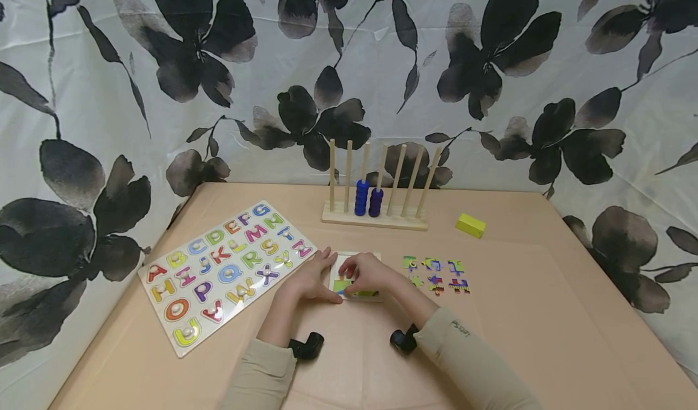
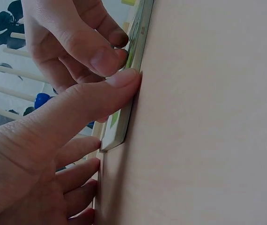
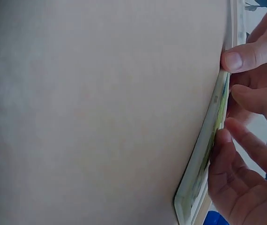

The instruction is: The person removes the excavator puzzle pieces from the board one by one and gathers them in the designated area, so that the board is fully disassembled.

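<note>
Puzzle board (image 1: 337, 272) touches the outstretched left grip (image 1: 312, 278), beneath the right grip (image 1: 372, 274), whose hold is unclear.

left hand (image 3: 257, 58) on board (image 3: 199, 150) edge | right hand (image 3: 262, 157) at its greenish face | tabletop (image 3: 100, 117)

High head view, forward and down, close sideways-turned wrist views, sharing both hands (image 1: 312, 278) (image 1: 372, 273)

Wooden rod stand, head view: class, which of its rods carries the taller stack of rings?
The third rod from the left: its blue stack rises higher than the darker stack on the fourth rod, while the other five rods carry none.
</note>
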`<state>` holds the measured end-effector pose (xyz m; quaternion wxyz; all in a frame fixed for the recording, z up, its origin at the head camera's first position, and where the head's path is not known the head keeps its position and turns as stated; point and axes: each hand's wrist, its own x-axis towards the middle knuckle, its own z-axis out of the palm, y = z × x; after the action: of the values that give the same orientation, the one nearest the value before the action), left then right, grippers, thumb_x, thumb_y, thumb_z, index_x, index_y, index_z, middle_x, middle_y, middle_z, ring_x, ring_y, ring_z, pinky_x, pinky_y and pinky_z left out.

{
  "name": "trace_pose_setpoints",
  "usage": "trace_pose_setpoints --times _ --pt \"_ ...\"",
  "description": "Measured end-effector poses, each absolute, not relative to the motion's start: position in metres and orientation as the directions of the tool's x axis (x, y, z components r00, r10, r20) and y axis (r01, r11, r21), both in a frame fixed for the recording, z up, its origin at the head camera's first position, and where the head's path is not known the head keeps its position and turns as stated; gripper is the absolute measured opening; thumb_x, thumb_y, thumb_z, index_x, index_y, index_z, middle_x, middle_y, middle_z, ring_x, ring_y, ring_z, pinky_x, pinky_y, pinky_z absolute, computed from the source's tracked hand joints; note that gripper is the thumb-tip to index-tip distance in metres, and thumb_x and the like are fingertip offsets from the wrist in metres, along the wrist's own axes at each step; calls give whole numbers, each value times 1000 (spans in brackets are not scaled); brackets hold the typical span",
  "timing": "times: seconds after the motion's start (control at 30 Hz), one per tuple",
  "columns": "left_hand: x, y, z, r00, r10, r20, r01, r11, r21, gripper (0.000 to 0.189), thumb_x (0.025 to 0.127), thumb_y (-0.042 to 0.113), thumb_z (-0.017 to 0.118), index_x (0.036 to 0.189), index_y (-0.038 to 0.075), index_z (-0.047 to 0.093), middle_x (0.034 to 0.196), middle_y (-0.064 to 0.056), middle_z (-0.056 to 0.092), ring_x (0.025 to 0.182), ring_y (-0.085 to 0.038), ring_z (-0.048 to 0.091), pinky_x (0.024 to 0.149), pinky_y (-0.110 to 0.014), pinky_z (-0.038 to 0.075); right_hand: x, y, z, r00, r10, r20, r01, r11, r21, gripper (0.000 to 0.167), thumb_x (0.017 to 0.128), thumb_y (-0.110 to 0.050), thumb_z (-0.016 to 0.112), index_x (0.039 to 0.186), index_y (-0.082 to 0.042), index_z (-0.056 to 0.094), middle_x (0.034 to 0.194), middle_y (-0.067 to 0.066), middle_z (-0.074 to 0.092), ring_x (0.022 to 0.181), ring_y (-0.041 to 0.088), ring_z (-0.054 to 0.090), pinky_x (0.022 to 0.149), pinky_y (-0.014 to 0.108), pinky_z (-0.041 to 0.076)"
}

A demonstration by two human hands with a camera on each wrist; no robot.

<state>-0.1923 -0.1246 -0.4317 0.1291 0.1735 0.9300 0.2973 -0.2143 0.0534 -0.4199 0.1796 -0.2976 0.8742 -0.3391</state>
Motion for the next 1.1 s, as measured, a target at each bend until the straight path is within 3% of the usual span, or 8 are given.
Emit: trace_pose_setpoints --times 1.1 --pt "-192 -125 -434 -910 392 -134 237 757 609 98 61 31 84 140 0 34 149 -16 21 136 -34 14 110 -44 19 -214 49 -424 -772 -625 -117 -408 628 -662 31 64 -2 80 90 -2 63 72 3 57 61 8 49 53 17 43"
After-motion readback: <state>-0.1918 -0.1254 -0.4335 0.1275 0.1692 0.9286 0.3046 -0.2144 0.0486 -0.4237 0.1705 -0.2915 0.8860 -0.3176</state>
